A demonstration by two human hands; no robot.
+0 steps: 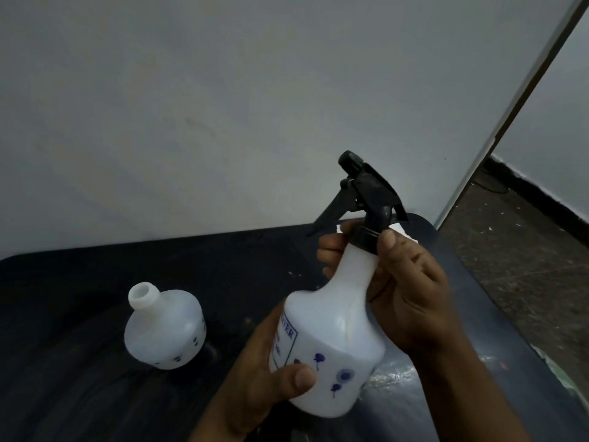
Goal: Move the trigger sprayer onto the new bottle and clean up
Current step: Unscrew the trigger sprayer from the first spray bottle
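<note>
While I watch the head cam, L hand [267,362] grips the base of a white bottle [331,339] held above the table; R hand [411,288] pinches the collar of the black trigger sprayer [366,193] on its neck. Second bottle [164,330], open-necked, stands apart at left w/ nothing blocking it. Dark table [79,314] butts a grey wall [223,106]; speckled floor [526,250] at right.

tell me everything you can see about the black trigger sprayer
The trigger sprayer looks like black plastic: a round nozzle at the top, a lever angling down to the left, a ribbed collar below. It sits on the neck of the white bottle, tilted and held above the dark table. The right hand pinches the collar; the left hand grips the bottle's body.
</note>
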